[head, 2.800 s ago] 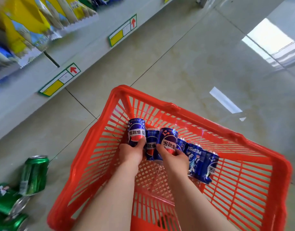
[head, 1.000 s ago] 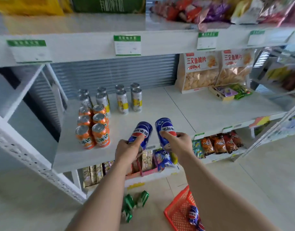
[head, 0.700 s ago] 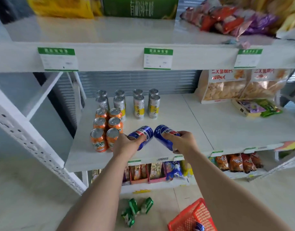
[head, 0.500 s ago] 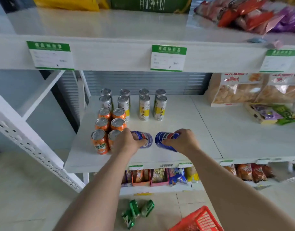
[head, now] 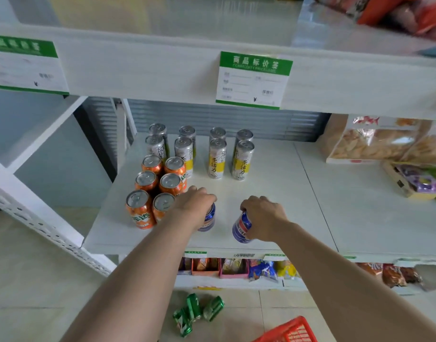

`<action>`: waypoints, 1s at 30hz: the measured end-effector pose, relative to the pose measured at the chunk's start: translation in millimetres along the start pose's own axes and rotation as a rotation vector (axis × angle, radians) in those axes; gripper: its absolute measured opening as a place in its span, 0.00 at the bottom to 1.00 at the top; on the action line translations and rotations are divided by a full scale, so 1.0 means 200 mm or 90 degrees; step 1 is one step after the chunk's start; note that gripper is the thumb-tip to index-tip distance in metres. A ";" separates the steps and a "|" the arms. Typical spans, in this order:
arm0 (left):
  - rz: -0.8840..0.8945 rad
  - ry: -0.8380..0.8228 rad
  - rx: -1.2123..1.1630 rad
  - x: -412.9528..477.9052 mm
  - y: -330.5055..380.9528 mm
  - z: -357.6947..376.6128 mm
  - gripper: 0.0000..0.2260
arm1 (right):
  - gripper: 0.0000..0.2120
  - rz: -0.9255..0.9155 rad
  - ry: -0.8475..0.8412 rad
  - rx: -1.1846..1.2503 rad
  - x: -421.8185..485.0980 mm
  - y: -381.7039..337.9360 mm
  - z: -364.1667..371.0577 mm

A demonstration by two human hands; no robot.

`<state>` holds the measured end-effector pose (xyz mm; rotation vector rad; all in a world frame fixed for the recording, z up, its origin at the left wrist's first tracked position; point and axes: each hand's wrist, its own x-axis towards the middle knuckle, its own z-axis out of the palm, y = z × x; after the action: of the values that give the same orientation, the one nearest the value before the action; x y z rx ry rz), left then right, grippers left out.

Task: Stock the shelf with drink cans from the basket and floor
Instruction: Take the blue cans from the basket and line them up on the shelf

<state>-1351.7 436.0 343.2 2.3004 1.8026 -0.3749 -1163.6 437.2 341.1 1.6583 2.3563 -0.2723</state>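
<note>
My left hand [head: 196, 202] grips a blue cola can [head: 208, 218] from above, upright on the white shelf [head: 273, 201] beside the orange cans [head: 154, 191]. My right hand [head: 264, 217] grips a second blue cola can [head: 241, 227], slightly tilted, near the shelf's front edge. Several tall silver-and-yellow cans [head: 217, 156] stand in rows behind. Three green cans [head: 198, 312] lie on the floor below. A corner of the red basket [head: 289, 332] shows at the bottom.
An upper shelf with a green price tag [head: 254, 80] overhangs the cans. Snack bags [head: 375, 141] and a small box [head: 412, 181] fill the shelf's right part. Snack packets [head: 236, 267] line the lower shelf. A white upright [head: 39, 225] runs at left.
My hands lifted two blue cans out of the basket, carried them up to the shelf and turned them from lying flat to upright near the orange cans.
</note>
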 end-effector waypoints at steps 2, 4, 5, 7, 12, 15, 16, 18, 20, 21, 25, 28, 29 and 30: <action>0.012 -0.019 0.006 0.01 0.01 0.01 0.31 | 0.28 -0.032 -0.012 -0.021 0.01 0.00 0.03; 0.020 -0.032 -0.002 0.02 0.02 0.04 0.32 | 0.28 -0.052 -0.032 -0.033 0.02 -0.01 0.06; 0.024 -0.028 -0.011 0.02 0.02 0.05 0.32 | 0.29 -0.059 -0.037 -0.036 0.02 -0.01 0.08; 0.035 -0.007 -0.030 0.02 0.02 0.06 0.33 | 0.30 -0.072 -0.033 -0.039 0.02 -0.01 0.11; 0.040 -0.032 -0.119 0.02 -0.04 0.06 0.41 | 0.38 -0.072 -0.022 0.054 0.00 0.00 0.13; 0.047 0.026 -0.140 0.03 -0.09 0.01 0.24 | 0.42 -0.010 -0.001 0.150 -0.03 0.02 0.13; 0.057 0.036 -0.109 0.03 -0.10 -0.01 0.16 | 0.39 0.002 0.015 0.143 -0.03 0.02 0.13; 0.062 0.034 -0.042 0.04 -0.09 -0.02 0.08 | 0.33 0.005 0.046 0.118 -0.04 0.02 0.13; 0.049 0.028 0.002 0.05 -0.08 -0.02 0.07 | 0.29 0.008 0.052 0.124 -0.03 0.01 0.15; 0.041 0.028 0.017 0.06 -0.08 -0.01 0.07 | 0.28 0.010 0.050 0.131 -0.02 0.01 0.15; 0.007 0.046 0.062 0.13 -0.07 -0.03 0.11 | 0.26 0.012 0.048 0.150 0.00 0.00 0.16; -0.027 0.043 0.068 0.20 -0.07 -0.06 0.11 | 0.27 0.000 0.054 0.155 0.02 0.00 0.17; -0.035 0.046 0.062 0.23 -0.07 -0.08 0.11 | 0.27 -0.004 0.058 0.157 0.03 0.01 0.17; -0.041 0.049 0.049 0.25 -0.08 -0.11 0.10 | 0.27 -0.009 0.061 0.158 0.04 0.01 0.17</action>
<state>-1354.6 492.1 347.8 2.3421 1.9353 -0.3762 -1160.6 435.1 306.0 1.8002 2.4896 -0.5174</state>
